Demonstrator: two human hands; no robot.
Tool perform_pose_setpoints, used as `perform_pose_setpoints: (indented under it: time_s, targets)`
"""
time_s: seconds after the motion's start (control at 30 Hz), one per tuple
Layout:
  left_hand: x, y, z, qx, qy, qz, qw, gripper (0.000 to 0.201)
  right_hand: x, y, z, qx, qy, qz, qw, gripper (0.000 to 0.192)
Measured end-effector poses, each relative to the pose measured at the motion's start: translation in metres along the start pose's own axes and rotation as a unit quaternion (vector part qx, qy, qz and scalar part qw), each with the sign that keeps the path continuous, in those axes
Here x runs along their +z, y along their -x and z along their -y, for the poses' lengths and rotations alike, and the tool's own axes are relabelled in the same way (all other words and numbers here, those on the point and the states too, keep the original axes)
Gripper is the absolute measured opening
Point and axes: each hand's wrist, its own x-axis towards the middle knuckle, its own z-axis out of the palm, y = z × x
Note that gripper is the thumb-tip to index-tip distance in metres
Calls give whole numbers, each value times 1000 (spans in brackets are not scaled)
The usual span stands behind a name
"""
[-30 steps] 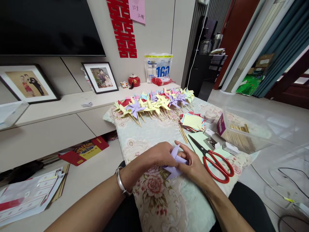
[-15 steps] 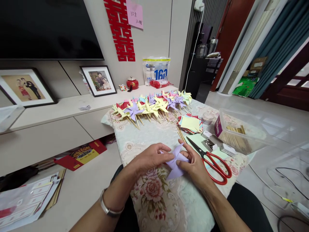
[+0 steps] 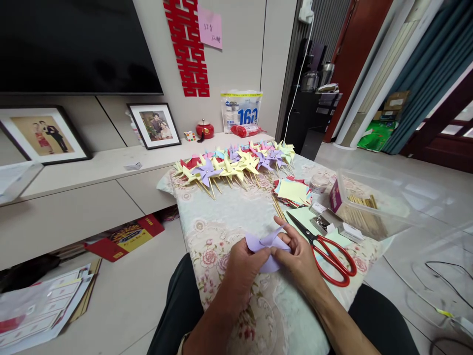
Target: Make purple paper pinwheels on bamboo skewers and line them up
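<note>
A purple paper pinwheel (image 3: 269,241), its blades partly folded in, is held up over the near part of the table. My left hand (image 3: 246,266) grips its left side, thumb pressed near the centre. From the right, my right hand (image 3: 295,251) pinches it, with the thumb close to the other thumb and the index finger stretched outward. Whether a pin sits at the centre is hidden by the thumbs. Red-handled scissors (image 3: 325,249) lie beside my right hand, on a pale green sheet (image 3: 297,215).
Finished pinwheels on sticks (image 3: 232,165) cover the table's far end. A stack of coloured paper squares (image 3: 294,191), a small box of metal pins (image 3: 323,222), a round tub (image 3: 320,182) and a clear bin of sticks (image 3: 364,212) stand to the right. A white cabinet (image 3: 96,190) runs along the left.
My left hand has swung in under the pinwheel and now grips it with the thumb near the middle. The pinwheel's blades look more folded. The view has shifted slightly.
</note>
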Motion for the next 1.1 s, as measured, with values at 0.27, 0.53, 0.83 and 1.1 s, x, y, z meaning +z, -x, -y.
perform_pose_setpoints:
  time_s: [0.27,0.53,0.83,1.1]
  targets:
    - [-10,-3,-1,3,-39,-2,999,26,-3,0,0,15,-11,41,999,63]
    - [-31,-9,-22,5,-92,-17,996,23,-14,0,2,-169,109,-34,979,32]
    - [-39,-12,-32,-15,-51,26,998,23,-8,2,5,-285,341,62,893,21]
    - [-38,-14,-33,-17,-66,17,998,20,-9,2,6,-273,350,97,891,16]
